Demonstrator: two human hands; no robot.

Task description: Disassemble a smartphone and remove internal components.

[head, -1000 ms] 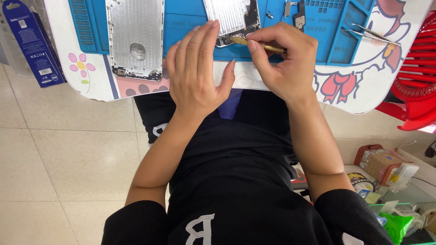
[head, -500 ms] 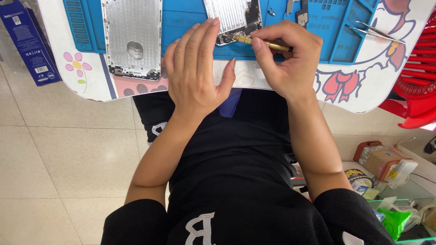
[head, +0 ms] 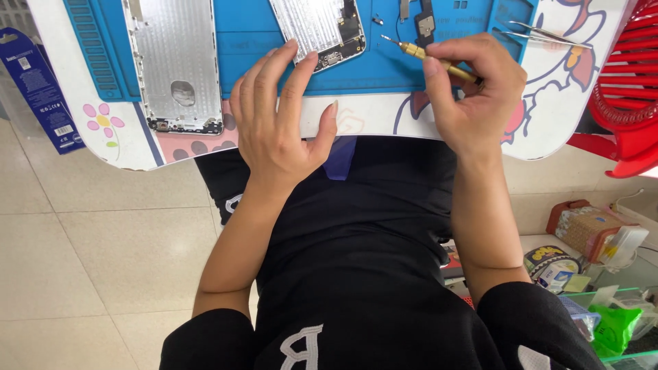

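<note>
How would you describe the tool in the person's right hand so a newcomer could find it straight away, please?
Start at the blue rubber work mat on the white table. Near its right side, the right hand pinches a slim brass-coloured precision screwdriver. Unlike the silver tweezers lying further right, it is golden, round-shafted and single-tipped.

I see my right hand pinching a brass screwdriver; left fingertips touch the phone board.

1. The left hand lies flat, palm down, fingers extended forward and together, thumb spread to the side.
2. The right hand is curled in a pinch, knuckles up, wrist bent.
3. Both forearms reach forward, bare, elbows bent near the torso.
</note>
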